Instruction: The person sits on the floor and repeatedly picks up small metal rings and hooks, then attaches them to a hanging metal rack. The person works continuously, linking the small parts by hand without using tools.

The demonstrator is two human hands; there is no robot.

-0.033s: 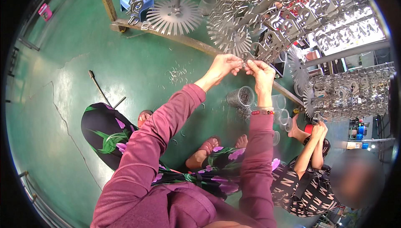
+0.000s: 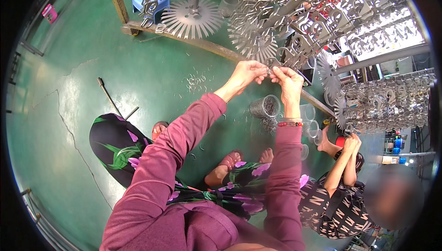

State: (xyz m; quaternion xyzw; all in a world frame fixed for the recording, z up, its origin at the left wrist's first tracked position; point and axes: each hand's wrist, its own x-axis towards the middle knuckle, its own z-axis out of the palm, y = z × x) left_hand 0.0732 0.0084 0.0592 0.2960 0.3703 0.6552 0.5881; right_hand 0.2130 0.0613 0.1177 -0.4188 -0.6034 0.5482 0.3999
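Observation:
My left hand [image 2: 247, 77] and my right hand [image 2: 288, 83] meet fingertip to fingertip at the lower end of the hanging metal parts. Both are closed in a pinch around a small metal piece [image 2: 270, 71], mostly hidden by the fingers. Just beyond them rise chains of flat metal parts with holes [image 2: 306, 51], linked by small hooks. A slotted metal disc [image 2: 253, 43] stands behind my left fingers. Below my hands, a clear plastic tub [image 2: 264, 107] holds many small dark metal pieces.
Loose wire hooks [image 2: 196, 81] lie scattered on the green floor [image 2: 69, 136]. A wooden rail [image 2: 202, 44] crosses in front of the racks. More clear tubs [image 2: 309, 127] stand right of my right wrist. A co-worker [image 2: 340, 191] sits at the right. A metal rod [image 2: 109, 95] lies left.

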